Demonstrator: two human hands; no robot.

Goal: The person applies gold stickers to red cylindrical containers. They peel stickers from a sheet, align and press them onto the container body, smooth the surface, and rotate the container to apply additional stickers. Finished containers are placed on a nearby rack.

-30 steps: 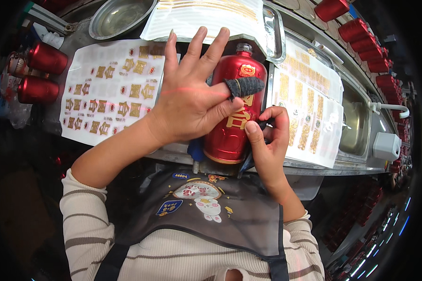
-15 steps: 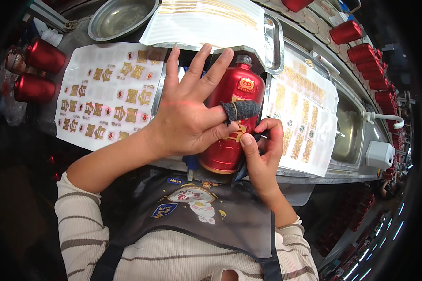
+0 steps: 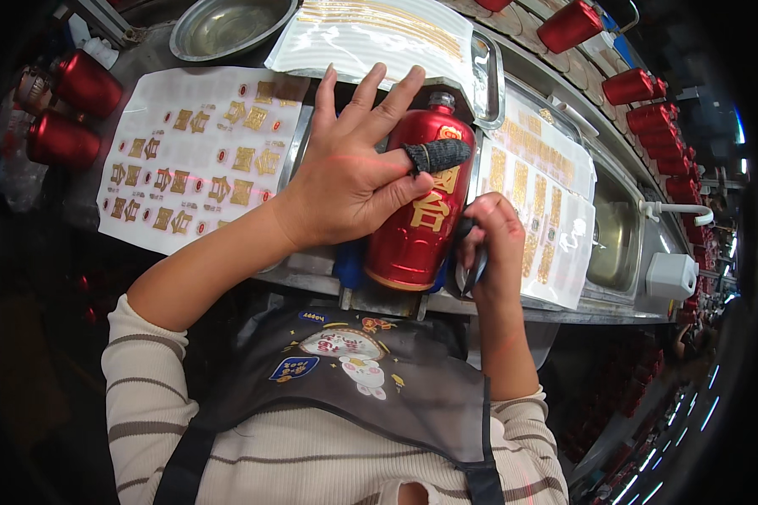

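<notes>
A red metallic bottle [image 3: 404,244] with gold lettering and a grey neck lies in front of me, its neck pointing away. My left hand [image 3: 354,160] reaches across it with fingers spread. Its index finger, in a dark cloth sleeve, lies on the bottle's upper part, and the thumb sits just below. Right of the bottle, my right hand [image 3: 499,236] is closed round a small dark tool [image 3: 465,273] with a flat, shiny part; its exact kind is unclear. Under the bottle is a metal stand [image 3: 383,303] with blue parts, mostly hidden.
White sheets of gold stickers lie left [image 3: 156,126] and right [image 3: 556,273]. Beyond the bottle rests a sheet with gold strips [image 3: 345,46]. A metal bowl [image 3: 227,29] stands far left. Red bottles [image 3: 63,139] flank the bench; a sink [image 3: 619,244] and white jug [image 3: 672,276] are right.
My left hand has shifted up the bottle toward its neck, uncovering more gold lettering. My right hand has drawn away from the bottle to the right, and the dark tool now shows more.
</notes>
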